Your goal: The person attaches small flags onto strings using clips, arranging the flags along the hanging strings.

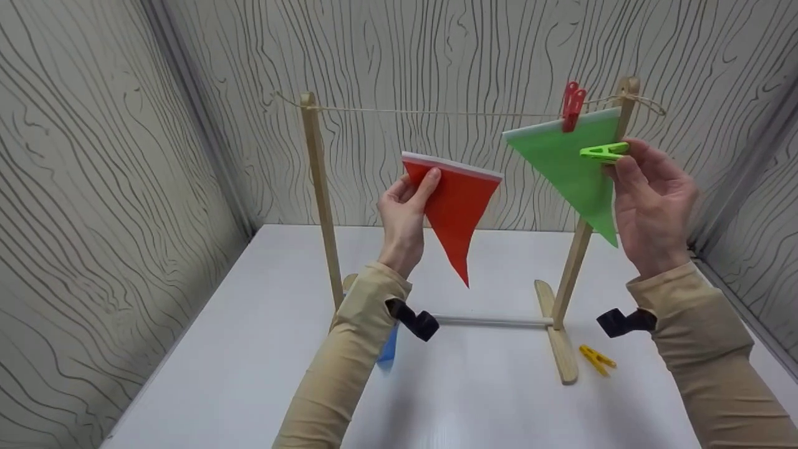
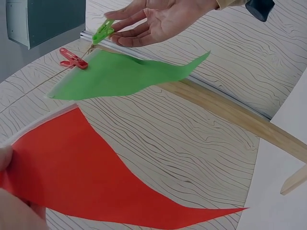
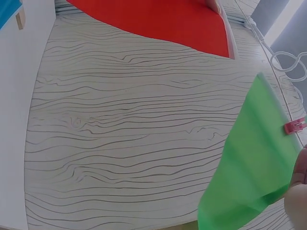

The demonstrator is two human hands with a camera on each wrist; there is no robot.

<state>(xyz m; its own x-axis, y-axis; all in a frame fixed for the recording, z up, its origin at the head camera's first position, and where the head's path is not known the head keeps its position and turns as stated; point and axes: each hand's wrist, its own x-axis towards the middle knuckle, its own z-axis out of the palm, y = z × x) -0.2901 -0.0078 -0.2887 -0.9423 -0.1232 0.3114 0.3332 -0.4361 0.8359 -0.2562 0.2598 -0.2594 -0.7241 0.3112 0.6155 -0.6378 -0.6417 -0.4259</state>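
Note:
A red pennant (image 1: pixel 458 206) with a white top edge hangs point down from my left hand (image 1: pixel 405 218), thumb in front and fingers behind. My right hand (image 1: pixel 654 199) pinches a light green clothespin (image 1: pixel 603 152) between thumb and fingers, in front of the green pennant (image 1: pixel 576 162). That pennant hangs from the string (image 1: pixel 430 112) by a red clothespin (image 1: pixel 572 107), near the right post. In the left wrist view the green clothespin (image 2: pixel 102 31) appears beside the pennant's upper corner, close to the string's knot. The right wrist view shows only part of my right hand (image 3: pixel 297 191).
The string runs between a left wooden post (image 1: pixel 321 193) and a right wooden post (image 1: pixel 573 268), joined low down by a white rod (image 1: pixel 492 321). A yellow clothespin (image 1: pixel 597 360) lies by the right foot. A blue piece (image 1: pixel 388 349) shows partly behind my left sleeve.

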